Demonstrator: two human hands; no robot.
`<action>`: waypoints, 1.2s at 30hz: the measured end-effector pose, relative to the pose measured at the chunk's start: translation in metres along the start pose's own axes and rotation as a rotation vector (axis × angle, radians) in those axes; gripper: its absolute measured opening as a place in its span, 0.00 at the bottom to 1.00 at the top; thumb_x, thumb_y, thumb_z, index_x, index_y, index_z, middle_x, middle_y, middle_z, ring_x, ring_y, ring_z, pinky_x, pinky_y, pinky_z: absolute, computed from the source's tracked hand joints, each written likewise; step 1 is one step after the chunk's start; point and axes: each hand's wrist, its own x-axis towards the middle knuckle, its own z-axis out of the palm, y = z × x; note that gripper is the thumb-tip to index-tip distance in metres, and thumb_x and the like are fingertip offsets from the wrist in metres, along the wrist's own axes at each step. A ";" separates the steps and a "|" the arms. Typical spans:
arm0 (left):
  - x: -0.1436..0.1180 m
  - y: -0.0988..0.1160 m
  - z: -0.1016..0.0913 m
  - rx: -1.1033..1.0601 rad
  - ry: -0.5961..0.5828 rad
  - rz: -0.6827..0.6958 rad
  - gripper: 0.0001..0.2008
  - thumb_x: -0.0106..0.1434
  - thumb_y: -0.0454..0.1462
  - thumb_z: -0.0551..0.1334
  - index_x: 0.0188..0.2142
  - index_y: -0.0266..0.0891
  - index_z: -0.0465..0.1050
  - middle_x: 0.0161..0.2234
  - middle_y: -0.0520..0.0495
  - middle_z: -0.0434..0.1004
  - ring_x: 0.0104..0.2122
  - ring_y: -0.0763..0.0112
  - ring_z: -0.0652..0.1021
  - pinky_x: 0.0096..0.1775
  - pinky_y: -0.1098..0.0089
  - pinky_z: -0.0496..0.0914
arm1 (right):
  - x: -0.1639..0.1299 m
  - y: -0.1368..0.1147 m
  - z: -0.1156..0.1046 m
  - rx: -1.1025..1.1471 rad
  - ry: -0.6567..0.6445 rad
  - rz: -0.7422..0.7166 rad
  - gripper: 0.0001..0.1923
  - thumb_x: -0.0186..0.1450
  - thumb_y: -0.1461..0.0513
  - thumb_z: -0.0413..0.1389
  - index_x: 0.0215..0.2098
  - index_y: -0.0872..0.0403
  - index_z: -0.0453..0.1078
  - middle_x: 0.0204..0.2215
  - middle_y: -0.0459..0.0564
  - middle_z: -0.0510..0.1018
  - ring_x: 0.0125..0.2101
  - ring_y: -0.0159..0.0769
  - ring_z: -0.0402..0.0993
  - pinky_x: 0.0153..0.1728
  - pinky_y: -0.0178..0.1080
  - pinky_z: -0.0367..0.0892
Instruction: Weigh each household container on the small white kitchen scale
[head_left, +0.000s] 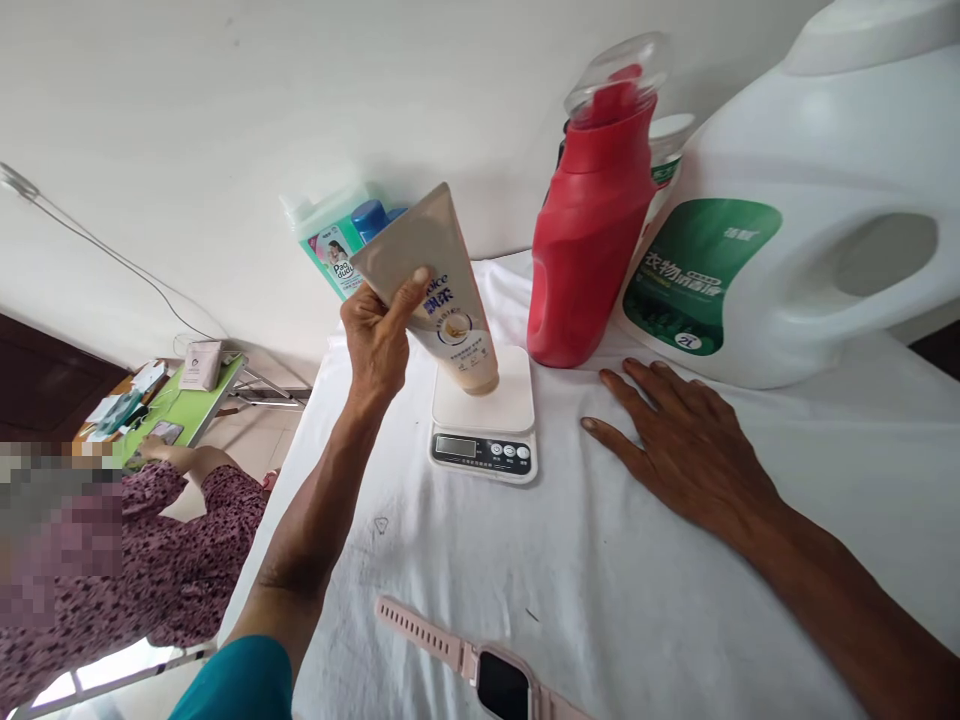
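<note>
My left hand (381, 338) grips a beige squeeze tube (442, 300) by its side, thumb across the front. The tube leans to the left, its capped end down over the white plate of a digital kitchen scale (484, 455); whether the cap touches the plate I cannot tell. No digits can be made out on the scale's display. To the right, my right hand (675, 440) lies flat on the white cloth with its fingers spread and nothing in it. Beyond its fingertips stand a red bottle (589, 230) with a clear cap and a large white detergent jug (817, 190) with a green label.
Behind the tube is a green pouch (330, 245) beside a blue cap (367, 218). A pink smartwatch (502, 680) lies at the front of the white-covered table (420, 560). At left, a person in patterned clothing (172, 560) sits by a green table (199, 410).
</note>
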 end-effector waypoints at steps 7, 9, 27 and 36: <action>-0.015 -0.005 0.011 0.000 -0.089 -0.022 0.14 0.61 0.46 0.76 0.31 0.41 0.79 0.31 0.51 0.82 0.35 0.65 0.83 0.40 0.63 0.80 | 0.000 -0.001 -0.001 -0.004 -0.001 0.000 0.42 0.79 0.43 0.34 0.72 0.64 0.67 0.72 0.66 0.64 0.72 0.62 0.60 0.70 0.61 0.59; -0.018 -0.004 0.012 0.016 -0.089 -0.010 0.14 0.61 0.46 0.76 0.30 0.41 0.79 0.30 0.52 0.82 0.35 0.66 0.83 0.40 0.64 0.80 | 0.000 -0.001 -0.001 0.008 0.011 -0.004 0.42 0.79 0.44 0.34 0.71 0.64 0.67 0.72 0.67 0.65 0.72 0.62 0.60 0.70 0.61 0.59; -0.063 -0.049 -0.044 0.301 -0.026 -0.120 0.37 0.75 0.65 0.45 0.59 0.41 0.74 0.56 0.35 0.81 0.54 0.54 0.83 0.56 0.52 0.76 | 0.002 0.000 0.004 0.011 0.096 -0.042 0.48 0.77 0.41 0.29 0.67 0.70 0.69 0.68 0.74 0.68 0.68 0.65 0.64 0.67 0.59 0.63; -0.115 -0.088 -0.135 1.086 -0.439 -0.239 0.37 0.76 0.58 0.52 0.74 0.38 0.59 0.75 0.31 0.59 0.76 0.48 0.59 0.74 0.46 0.56 | 0.004 0.001 0.002 0.016 0.033 -0.034 0.39 0.78 0.46 0.38 0.69 0.70 0.65 0.70 0.76 0.64 0.72 0.61 0.57 0.71 0.57 0.56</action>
